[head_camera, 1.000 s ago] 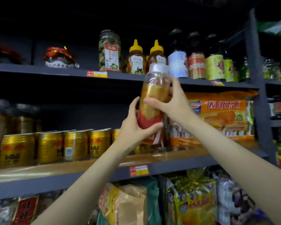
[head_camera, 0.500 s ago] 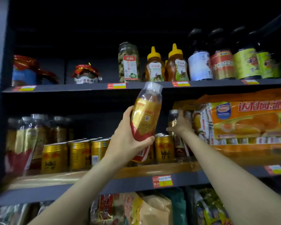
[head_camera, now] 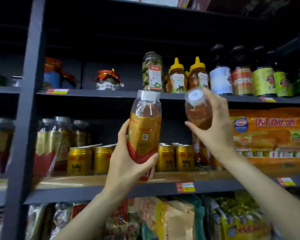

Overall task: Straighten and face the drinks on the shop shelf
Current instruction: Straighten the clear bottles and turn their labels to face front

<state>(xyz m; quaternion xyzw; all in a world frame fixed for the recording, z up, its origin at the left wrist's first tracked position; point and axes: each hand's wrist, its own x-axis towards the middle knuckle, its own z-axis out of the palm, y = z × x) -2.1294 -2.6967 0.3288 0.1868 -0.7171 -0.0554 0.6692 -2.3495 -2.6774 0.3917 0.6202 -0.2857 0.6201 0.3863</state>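
Both hands loaded: left hand is wrapped around the lower half of an amber drink bottle, thumb across the red band at the base, fingers behind; right hand is closed on a second bottle, fingers curling round its upper body from the 3 o'clock side, thumb under at 7 o'clock. Key relation is axis. Left bottle runs near-vertical, white cap at 12 o'clock, label back (code square) towards camera, so it looks to need a twist about its long axis before it faces. Right bottle is tipped hard, cap pointing out at the camera and up towards 11 o'clock, base away towards the shelf; it needs righting first. Both are held in the air in front of the middle shelf, above its front lip. Matching bottles stand at 9 o'clock of the left hand, beyond the gold cans which sit directly behind and either side of the left wrist. Left hand is nearer that bottle row, so my read is left bottle goes over first. Risk: clipping the cans on the way across.
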